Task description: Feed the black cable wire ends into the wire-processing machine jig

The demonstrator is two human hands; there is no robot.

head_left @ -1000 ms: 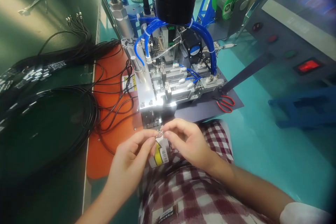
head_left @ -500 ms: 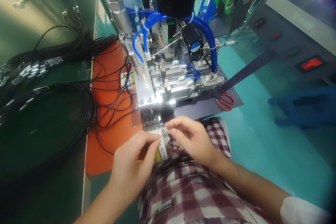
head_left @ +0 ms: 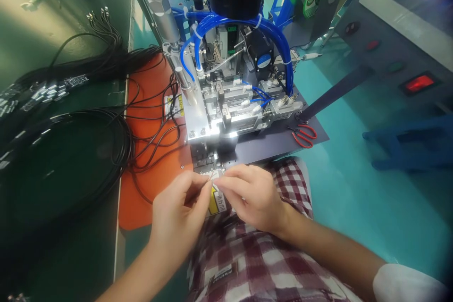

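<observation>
Right hand [head_left: 253, 193] has shifted inward, its fingertips beside those of the left hand [head_left: 180, 205], which pinches a thin wire [head_left: 212, 176] before the machine [head_left: 244, 124], presumably to steady its end; whether the right grips it cannot be told.

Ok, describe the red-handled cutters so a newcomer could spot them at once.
Start at the metal machine with looping blue tubes, mid-view. A dark plate juts out at its right, near a slanting post. By that post's foot lie the red-handled cutters, the only bright red on the plate.
</observation>
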